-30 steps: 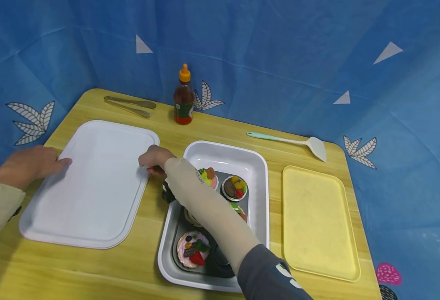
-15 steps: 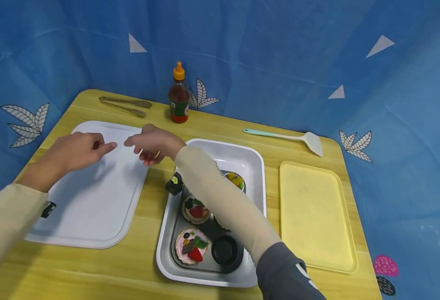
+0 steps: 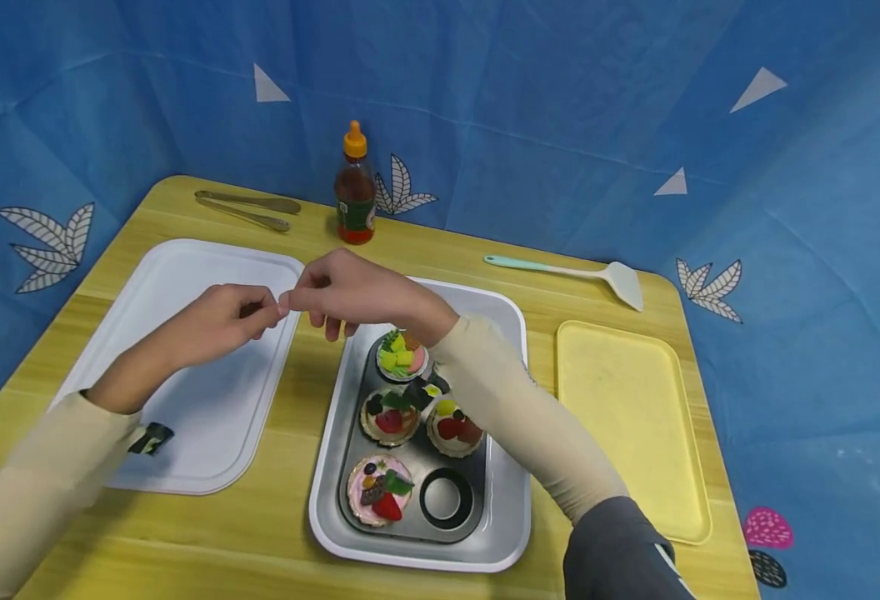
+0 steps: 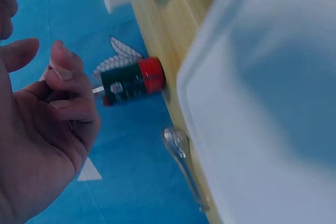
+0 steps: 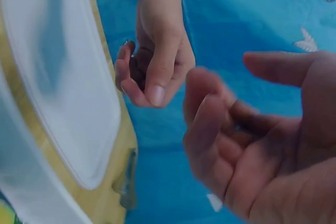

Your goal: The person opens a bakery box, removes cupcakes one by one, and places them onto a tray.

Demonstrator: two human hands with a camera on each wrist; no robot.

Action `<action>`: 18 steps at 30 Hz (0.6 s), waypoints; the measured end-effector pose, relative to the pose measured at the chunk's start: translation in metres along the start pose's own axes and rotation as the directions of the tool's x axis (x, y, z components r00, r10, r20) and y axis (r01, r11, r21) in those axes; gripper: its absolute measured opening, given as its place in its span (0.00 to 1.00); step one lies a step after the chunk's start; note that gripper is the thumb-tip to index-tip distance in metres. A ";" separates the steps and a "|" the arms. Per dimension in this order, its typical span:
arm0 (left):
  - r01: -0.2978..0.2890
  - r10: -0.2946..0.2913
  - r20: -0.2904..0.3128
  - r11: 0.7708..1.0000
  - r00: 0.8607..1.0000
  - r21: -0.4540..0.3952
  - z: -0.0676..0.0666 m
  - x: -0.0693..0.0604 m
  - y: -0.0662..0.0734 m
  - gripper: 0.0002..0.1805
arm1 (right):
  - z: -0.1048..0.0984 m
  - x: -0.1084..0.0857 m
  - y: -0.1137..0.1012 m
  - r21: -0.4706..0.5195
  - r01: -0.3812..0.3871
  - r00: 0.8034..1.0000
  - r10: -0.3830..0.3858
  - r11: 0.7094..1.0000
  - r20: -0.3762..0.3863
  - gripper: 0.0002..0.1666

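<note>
My left hand (image 3: pixel 211 329) and right hand (image 3: pixel 361 287) hover in the air with fingers loosely bent and nothing in them. In the head view their fingertips come close together; the right wrist view shows the left hand (image 5: pixel 163 56) a little apart from the right one (image 5: pixel 252 150). Below the left hand lies a flat white tray (image 3: pixel 215 425). Under the right forearm stands a deep white pan (image 3: pixel 511 533) with a dark muffin tin (image 3: pixel 410 525) in it. Several fruit-topped tarts, one a pink tart (image 3: pixel 368 487), sit in its cups. One front cup (image 3: pixel 446 498) is bare. The forearm hides part of the tin.
Metal tongs (image 3: pixel 252 202) and a red sauce bottle (image 3: pixel 355 200) with an orange cap stand along the back edge. A white spatula (image 3: pixel 620 282) with a mint handle lies back right. In front of it is a yellow tray (image 3: pixel 627 433). A blue patterned cloth (image 3: pixel 530 125) hangs behind.
Both hands have let go of the white tray's opposite sides and risen. The left hand has moved right and the right hand has drawn back rightward. The tray stays about where it was.
</note>
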State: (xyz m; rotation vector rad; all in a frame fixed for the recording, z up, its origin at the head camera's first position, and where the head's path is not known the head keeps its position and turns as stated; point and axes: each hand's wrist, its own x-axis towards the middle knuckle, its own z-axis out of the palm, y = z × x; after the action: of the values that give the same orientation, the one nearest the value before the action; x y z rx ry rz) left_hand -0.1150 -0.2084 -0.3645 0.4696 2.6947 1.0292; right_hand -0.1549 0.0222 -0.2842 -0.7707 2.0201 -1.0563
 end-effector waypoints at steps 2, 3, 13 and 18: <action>-0.017 0.017 0.004 1.000 1.000 -0.021 0.007 0.001 0.004 0.18 | 0.001 -0.011 0.004 -0.022 0.077 0.997 -0.077 0.997 -0.004 0.12; -0.026 0.026 0.005 0.999 1.000 -0.025 0.011 0.001 0.005 0.18 | 0.002 -0.016 0.006 -0.035 0.112 0.994 -0.112 0.993 -0.008 0.11; -0.074 0.074 0.017 0.997 0.997 -0.026 0.050 0.006 0.017 0.17 | 0.020 -0.061 0.027 -0.407 0.259 0.965 -0.253 0.876 0.070 0.10; -0.064 0.068 0.049 0.995 0.997 -0.077 0.072 0.006 0.025 0.16 | 0.032 -0.080 0.034 -0.527 0.248 0.969 -0.210 0.813 0.133 0.13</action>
State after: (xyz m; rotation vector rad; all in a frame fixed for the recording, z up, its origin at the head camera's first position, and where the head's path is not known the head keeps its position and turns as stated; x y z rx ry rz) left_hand -0.0931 -0.1446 -0.4004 0.5659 2.6007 1.1161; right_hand -0.0898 0.0866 -0.3010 -1.3546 2.2284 -0.5552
